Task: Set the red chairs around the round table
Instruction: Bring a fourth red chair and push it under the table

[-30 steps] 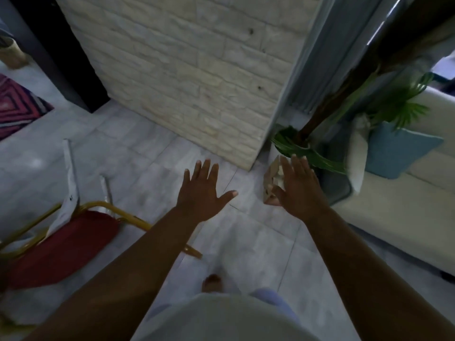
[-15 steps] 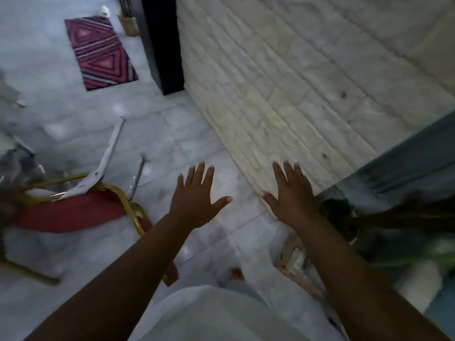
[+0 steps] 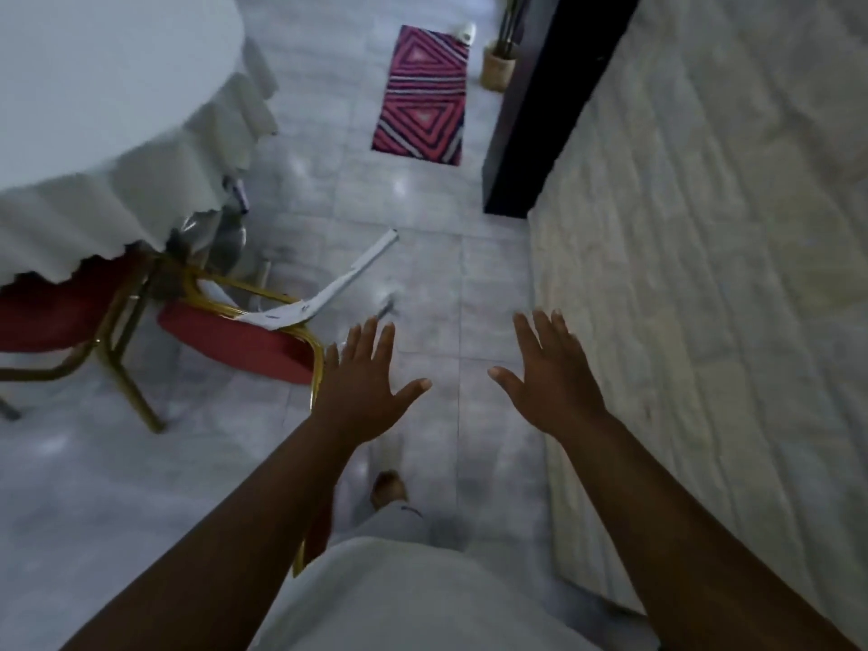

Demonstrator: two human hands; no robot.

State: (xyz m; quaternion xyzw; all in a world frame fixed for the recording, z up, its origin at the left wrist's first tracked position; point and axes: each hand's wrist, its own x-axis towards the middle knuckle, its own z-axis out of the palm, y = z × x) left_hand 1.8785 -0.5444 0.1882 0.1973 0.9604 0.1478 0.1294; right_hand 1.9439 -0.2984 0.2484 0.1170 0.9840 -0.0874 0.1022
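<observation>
The round table [image 3: 94, 86], covered by a white scalloped cloth, fills the upper left. A red chair with a gold frame [image 3: 235, 340] stands beside it, its seat just left of my left hand, with white strips lying across its frame. A second red chair [image 3: 51, 317] is partly tucked under the cloth at the far left. My left hand [image 3: 366, 392] is held out flat, fingers spread, holding nothing, close to the nearer chair's gold corner. My right hand [image 3: 549, 387] is also spread and empty, over bare floor.
A pale stone wall [image 3: 704, 274] runs along the right, close to my right arm. A dark door frame [image 3: 530, 133] stands beyond it. A pink patterned rug [image 3: 422, 96] and a basket with a plant [image 3: 498, 68] lie ahead. My foot [image 3: 387, 486] shows below on grey tiles.
My view has swung left: the sofa and potted plant have gone out of sight, the table and rug have come in. Both hands stay spread and empty.
</observation>
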